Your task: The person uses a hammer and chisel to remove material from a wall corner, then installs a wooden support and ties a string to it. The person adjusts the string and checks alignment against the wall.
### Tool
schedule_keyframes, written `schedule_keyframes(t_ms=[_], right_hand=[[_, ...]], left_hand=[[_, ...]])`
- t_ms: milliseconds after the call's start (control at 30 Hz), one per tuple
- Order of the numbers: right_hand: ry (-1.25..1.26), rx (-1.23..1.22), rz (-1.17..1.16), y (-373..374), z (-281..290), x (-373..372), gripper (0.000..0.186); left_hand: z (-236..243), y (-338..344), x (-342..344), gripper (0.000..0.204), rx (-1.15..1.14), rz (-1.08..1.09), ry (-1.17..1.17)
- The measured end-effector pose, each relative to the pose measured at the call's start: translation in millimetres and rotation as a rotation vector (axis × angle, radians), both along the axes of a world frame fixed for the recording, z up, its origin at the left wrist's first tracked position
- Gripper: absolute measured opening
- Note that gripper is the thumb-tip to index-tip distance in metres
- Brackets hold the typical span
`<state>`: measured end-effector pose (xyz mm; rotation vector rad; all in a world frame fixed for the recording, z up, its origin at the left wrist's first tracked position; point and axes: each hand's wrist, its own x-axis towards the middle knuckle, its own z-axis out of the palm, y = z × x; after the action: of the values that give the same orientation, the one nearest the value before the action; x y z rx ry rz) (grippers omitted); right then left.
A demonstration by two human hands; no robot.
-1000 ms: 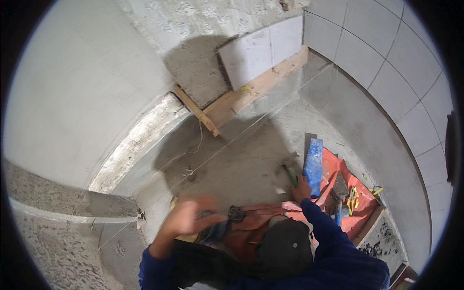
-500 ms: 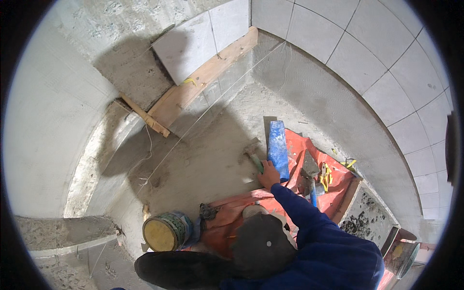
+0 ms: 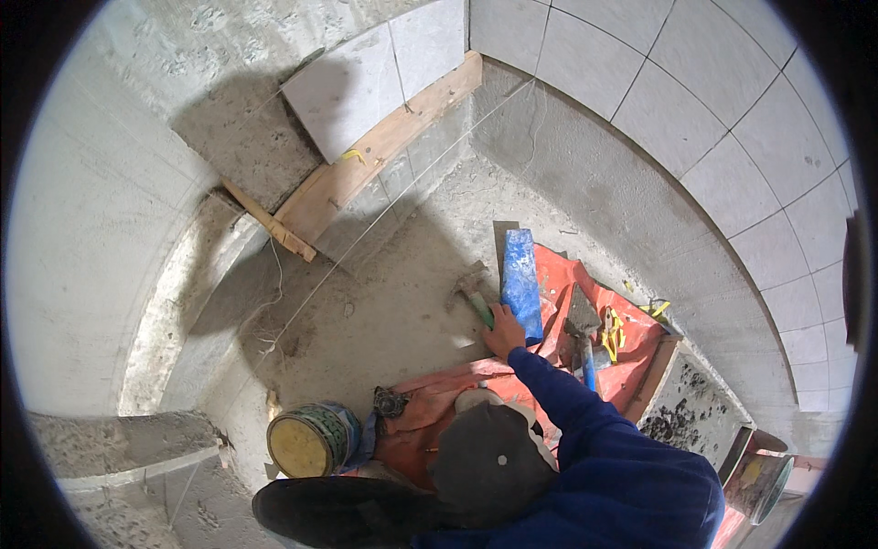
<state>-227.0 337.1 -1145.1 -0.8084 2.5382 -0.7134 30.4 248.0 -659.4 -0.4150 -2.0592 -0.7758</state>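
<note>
My right hand is closed on a green-handled tool, whose grey head rests on the dusty concrete floor. Just right of it lies a long, dusty blue block-shaped tool on a crumpled red sheet. Farther right on the sheet are a grey trowel with a blue handle and some yellow-handled tools. My left hand is out of view. A dark grey rounded cloth shape fills the lower middle.
A metal can stands at lower left. A mixing tray with dark residue sits at right. A string crosses above the floor. A wooden board supports white tiles; a tiled wall rises at right.
My left hand was raised at lower left a second ago and has left the view, uncovering the can. The view has shifted; my right hand remains on the green-handled tool.
</note>
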Motion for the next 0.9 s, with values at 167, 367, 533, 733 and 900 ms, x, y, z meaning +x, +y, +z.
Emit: schedule_keyframes(t_ms=[167, 367, 533, 733, 900], right_hand=[[0.016, 0.001, 0.006, -0.2, 6.3, 0.9, 0.049], [0.003, 0.006, -0.01, -1.1, 8.3, 1.3, 0.048], [0.02, 0.002, -0.016, 0.0, 6.1, 1.5, 0.046], [0.016, -0.043, -0.011, 0.3, 6.9, 2.5, 0.046], [-0.002, 0.001, -0.015, -1.2, 9.1, 1.6, 0.047]], left_hand=[[-0.1, 0.2, -0.7, 0.011, 0.002, 0.012, 0.003], [0.3, 0.6, -1.1, 0.01, 0.0, 0.021, 0.003], [0.3, 0.8, -0.2, 0.009, 0.0, 0.029, 0.009], [-0.8, -0.1, 1.1, 0.009, 0.001, 0.032, 0.014], [-0.4, -2.4, 1.9, 0.008, 0.001, 0.026, 0.011]])
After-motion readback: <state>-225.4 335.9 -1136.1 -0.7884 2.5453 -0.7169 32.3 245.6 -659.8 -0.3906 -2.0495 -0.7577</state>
